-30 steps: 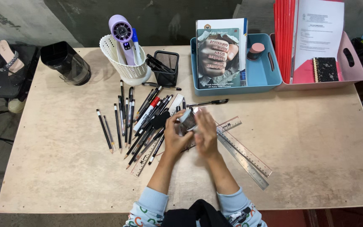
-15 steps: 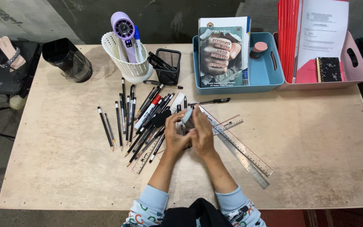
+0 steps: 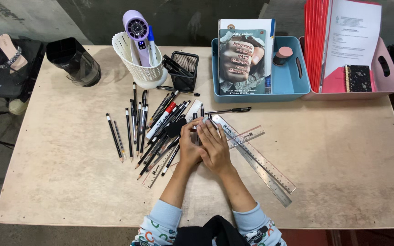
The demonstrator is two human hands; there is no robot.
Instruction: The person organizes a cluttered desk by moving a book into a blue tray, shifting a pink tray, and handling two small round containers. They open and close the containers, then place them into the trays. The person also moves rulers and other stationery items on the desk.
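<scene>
Left hand (image 3: 189, 146) and right hand (image 3: 214, 146) pressed together at frame centre, fingers curled over a small item, grasp unclear. Risk: nudging pen pile (image 3: 158, 130) or clear rulers (image 3: 251, 155) sideways, scattering them.

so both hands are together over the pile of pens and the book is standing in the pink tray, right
Not quite. The head view shows the book standing in the blue tray, not the pink tray, which holds red folders and papers. The rest holds: the left hand and right hand are together over the pile of pens.
</scene>
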